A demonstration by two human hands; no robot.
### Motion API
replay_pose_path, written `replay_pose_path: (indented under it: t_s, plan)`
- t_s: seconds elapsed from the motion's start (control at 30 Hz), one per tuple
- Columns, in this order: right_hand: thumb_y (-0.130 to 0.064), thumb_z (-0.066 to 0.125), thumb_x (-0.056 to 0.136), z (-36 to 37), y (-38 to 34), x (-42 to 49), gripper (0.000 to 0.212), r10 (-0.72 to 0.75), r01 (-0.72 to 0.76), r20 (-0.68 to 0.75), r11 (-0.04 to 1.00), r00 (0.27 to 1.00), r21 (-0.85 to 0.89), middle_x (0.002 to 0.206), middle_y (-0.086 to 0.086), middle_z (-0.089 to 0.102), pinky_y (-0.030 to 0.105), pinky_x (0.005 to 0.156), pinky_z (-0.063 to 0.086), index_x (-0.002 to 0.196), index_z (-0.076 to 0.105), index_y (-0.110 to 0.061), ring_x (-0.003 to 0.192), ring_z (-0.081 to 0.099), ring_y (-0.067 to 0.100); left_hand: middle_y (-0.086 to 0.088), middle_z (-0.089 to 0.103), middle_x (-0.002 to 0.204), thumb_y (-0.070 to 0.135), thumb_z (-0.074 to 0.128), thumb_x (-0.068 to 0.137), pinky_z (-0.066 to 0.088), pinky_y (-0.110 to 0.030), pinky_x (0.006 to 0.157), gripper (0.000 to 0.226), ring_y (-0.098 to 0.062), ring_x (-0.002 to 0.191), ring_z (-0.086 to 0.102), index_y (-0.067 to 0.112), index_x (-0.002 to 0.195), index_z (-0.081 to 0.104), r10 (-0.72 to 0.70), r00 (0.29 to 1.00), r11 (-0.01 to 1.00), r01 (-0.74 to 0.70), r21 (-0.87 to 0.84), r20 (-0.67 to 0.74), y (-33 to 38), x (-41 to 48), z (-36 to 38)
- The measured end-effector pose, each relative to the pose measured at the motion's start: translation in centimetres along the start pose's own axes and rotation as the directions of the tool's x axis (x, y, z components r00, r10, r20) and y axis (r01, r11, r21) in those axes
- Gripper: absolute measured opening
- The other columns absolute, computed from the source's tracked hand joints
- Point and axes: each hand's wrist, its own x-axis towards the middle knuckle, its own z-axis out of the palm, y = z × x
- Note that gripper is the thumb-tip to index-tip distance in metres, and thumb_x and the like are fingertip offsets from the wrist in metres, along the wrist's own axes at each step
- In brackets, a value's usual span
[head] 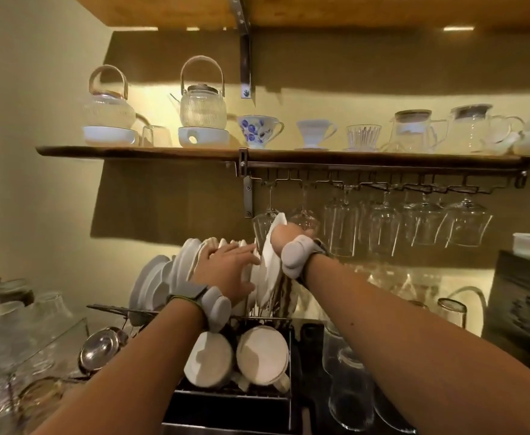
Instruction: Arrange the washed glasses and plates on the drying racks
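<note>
- White plate (270,265) stands on edge, tilted a little, at the right end of the row in the drying rack (290,356); its top rim is clasped by the right hand (290,235), fingers curled over the edge
- Lower edge of that plate sits down among the rack's wires; whether it is fully seated cannot be told
- Left hand (229,266) lies with straight, spread fingers against the rims of the neighbouring plates, grasping nothing
- Row of white plates (163,277) stands upright and fanned leftwards in the back part of the rack, just beside the held plate
- Two white mugs (262,356) rest mouth down, side by side, in the front part of the rack, below the left wrist
- Grey wristbands (215,309) sit on both wrists
- Stemmed glasses (464,221) hang upside down from a rail under the wooden shelf (131,151), behind and to the right of the right hand
- Glass teapots (202,105), cups and jugs stand on that shelf
- Upturned tumblers (53,306) stand on the bench to the left of the rack, near a metal strainer (100,346)
- More clear glasses (351,387) stand mouth down on the bench to the right of the rack, under the right forearm
</note>
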Motion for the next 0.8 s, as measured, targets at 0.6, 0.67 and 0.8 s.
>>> replay_pose_path:
  t_s: [0.6, 0.67, 0.8]
  plan:
    - [-0.079, 0.03, 0.088, 4.4, 2.6, 1.4, 0.087, 0.053, -0.054, -0.11, 0.998, 0.993, -0.011, 0.153, 0.016, 0.031, 0.052, 0.112, 0.023, 0.144, 0.034, -0.013, 0.141, 0.03, 0.037, 0.027, 0.039, 0.154, 0.056, 0.063, 0.084, 0.018, -0.057, 0.117, 0.051, -0.016, 0.148, 0.027, 0.051, 0.134, 0.053, -0.021, 0.999, 0.998, 0.023, -0.066, 0.028, 0.2, 0.2, 0.0]
    - [-0.079, 0.029, 0.088, 3.8, 3.1, 1.0, 0.089, 0.047, -0.044, -0.097, 0.999, 0.994, 0.031, 0.154, 0.015, 0.029, 0.053, 0.112, 0.023, 0.146, 0.032, -0.012, 0.142, 0.028, 0.037, 0.022, 0.045, 0.152, 0.046, 0.062, 0.086, 0.015, -0.057, 0.119, 0.051, -0.017, 0.148, 0.027, 0.047, 0.136, 0.052, -0.048, 0.998, 0.991, 0.052, -0.121, 0.036, 0.6, -0.1, -0.6]
    - [-0.068, 0.044, 0.088, 1.7, 5.1, -0.1, 0.081, -0.038, 0.05, -0.062, 0.976, 0.997, 0.212, 0.148, 0.015, 0.037, 0.053, 0.107, 0.039, 0.143, 0.037, -0.009, 0.132, 0.043, 0.035, 0.009, 0.06, 0.139, 0.03, 0.063, 0.083, 0.032, -0.051, 0.115, 0.057, -0.022, 0.135, 0.046, 0.038, 0.139, 0.051, -0.05, 0.995, 0.972, 0.029, -0.232, -0.088, 1.7, -1.2, -2.3]
